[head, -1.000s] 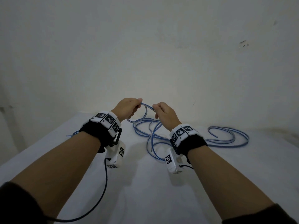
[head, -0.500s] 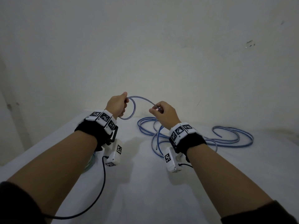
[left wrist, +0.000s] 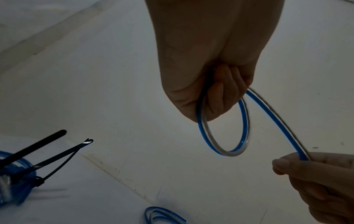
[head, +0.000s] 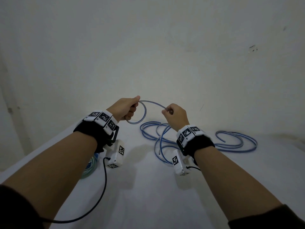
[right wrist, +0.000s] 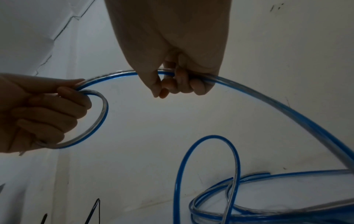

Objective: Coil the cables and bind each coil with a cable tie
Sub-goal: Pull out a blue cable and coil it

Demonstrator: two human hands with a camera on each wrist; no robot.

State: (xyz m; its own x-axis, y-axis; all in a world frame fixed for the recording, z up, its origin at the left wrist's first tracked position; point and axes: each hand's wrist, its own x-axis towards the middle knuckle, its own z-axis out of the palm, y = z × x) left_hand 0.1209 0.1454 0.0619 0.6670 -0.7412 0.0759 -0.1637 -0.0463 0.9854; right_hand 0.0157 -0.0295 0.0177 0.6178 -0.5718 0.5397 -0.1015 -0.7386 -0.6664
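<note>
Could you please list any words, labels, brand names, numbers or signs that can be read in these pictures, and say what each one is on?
No readable words, brands or numbers.
Wristbands and: black-and-white square marker patterns only; tiny marks beside them are too small to read.
Wrist camera boxes and: the same marker squares, no text.
Blue cable: no print visible.

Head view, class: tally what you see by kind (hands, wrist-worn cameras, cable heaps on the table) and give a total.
Hands: 2, the left hand and the right hand, both gripping the loose blue cable
Wrist cameras: 2, the left wrist camera and the right wrist camera
Cable heaps: 2, the loose blue cable and the coiled bundle, half hidden under the left arm
Total: 6
</note>
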